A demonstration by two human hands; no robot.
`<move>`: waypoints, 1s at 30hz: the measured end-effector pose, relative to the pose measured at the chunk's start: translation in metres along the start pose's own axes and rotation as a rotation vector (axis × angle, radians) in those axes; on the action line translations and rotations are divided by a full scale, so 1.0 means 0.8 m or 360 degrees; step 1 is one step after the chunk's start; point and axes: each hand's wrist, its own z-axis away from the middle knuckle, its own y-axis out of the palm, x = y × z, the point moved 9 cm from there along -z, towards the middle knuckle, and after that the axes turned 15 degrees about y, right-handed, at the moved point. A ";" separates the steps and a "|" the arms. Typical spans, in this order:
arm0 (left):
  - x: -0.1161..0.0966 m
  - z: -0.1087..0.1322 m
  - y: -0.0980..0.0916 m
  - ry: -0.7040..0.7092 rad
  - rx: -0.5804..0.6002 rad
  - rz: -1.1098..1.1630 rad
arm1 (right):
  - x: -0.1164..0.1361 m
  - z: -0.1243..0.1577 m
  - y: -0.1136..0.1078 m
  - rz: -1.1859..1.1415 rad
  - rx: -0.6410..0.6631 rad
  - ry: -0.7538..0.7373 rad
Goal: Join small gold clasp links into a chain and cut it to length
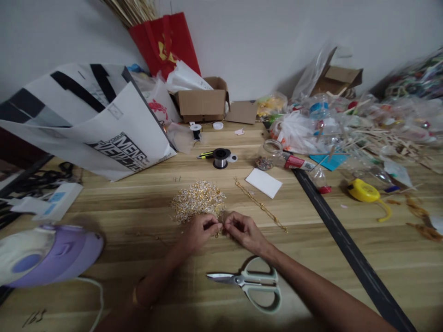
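Note:
My left hand and my right hand meet at the middle of the wooden table, both pinched on a tiny gold piece between the fingertips. Just beyond them lies a pile of small gold and white beaded parts. A thin gold chain runs diagonally to the right of the pile. Pale green scissors lie shut on the table under my right forearm.
A white shopping bag, a cardboard box and a red bag stand at the back. Wire spool, bead jar, white card, yellow tape measure, black strip and clutter lie right; a purple device left.

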 end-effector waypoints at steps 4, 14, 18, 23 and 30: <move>-0.001 -0.001 -0.001 -0.0002 -0.0022 0.0028 | 0.001 0.001 0.005 -0.0113 0.0082 0.0008; 0.012 -0.001 -0.012 -0.0031 -0.0202 0.0198 | 0.003 -0.001 0.001 -0.0296 0.0072 0.0142; 0.025 0.001 -0.015 -0.0151 -0.0206 0.0297 | 0.004 -0.004 -0.005 -0.0346 0.0050 0.0156; 0.023 -0.002 -0.026 -0.0190 -0.0206 0.0376 | -0.003 -0.009 -0.011 -0.0425 0.0036 0.0156; 0.021 -0.006 -0.043 -0.0159 -0.0273 0.0329 | -0.006 -0.011 -0.013 -0.0484 0.0055 0.0159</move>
